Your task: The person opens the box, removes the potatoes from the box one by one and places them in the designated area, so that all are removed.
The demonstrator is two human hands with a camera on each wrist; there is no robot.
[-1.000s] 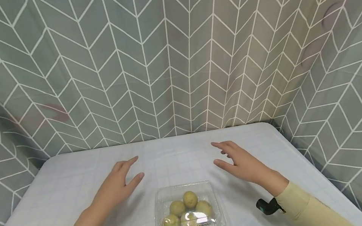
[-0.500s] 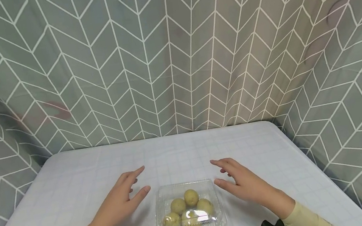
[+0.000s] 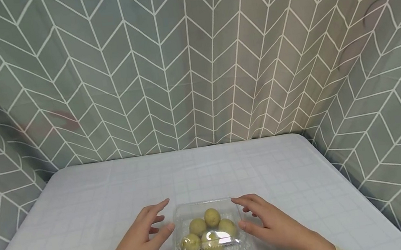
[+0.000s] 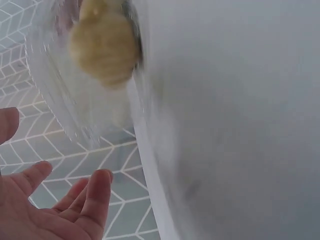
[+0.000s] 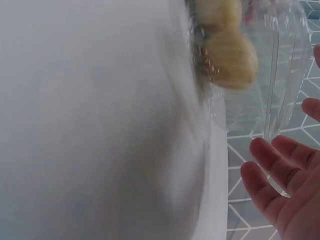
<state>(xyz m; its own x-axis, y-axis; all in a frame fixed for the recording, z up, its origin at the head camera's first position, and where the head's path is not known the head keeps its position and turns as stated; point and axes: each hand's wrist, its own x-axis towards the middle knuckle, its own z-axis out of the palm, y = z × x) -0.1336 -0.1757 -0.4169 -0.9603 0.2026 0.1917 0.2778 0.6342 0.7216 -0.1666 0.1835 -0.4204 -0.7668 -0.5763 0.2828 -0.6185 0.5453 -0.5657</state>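
A clear plastic clamshell box [image 3: 182, 216] sits shut near the table's front edge, with several round yellow-green fruits [image 3: 212, 217] inside. My left hand [image 3: 161, 219] lies just left of it, fingers straight and spread, thumb tip near the box's left wall. My right hand [image 3: 244, 212] mirrors it on the right side. Neither hand holds anything, and I cannot tell whether the thumbs touch the plastic. The blurred left wrist view shows the box [image 4: 75, 105], one fruit [image 4: 105, 47] and spread fingers [image 4: 95, 195]. The right wrist view shows the box [image 5: 285, 75], a fruit [image 5: 231, 60] and fingers [image 5: 265, 185].
The table wears a white cloth with a faint grid [image 3: 81, 200]. A grey-green curtain with a white chevron pattern [image 3: 191, 58] closes in the back, left and right sides. The table's right edge [image 3: 346, 190] runs close to the curtain.
Both hands have drawn back toward me and inward, from the middle of the table to either side of the box. The box has stayed put.
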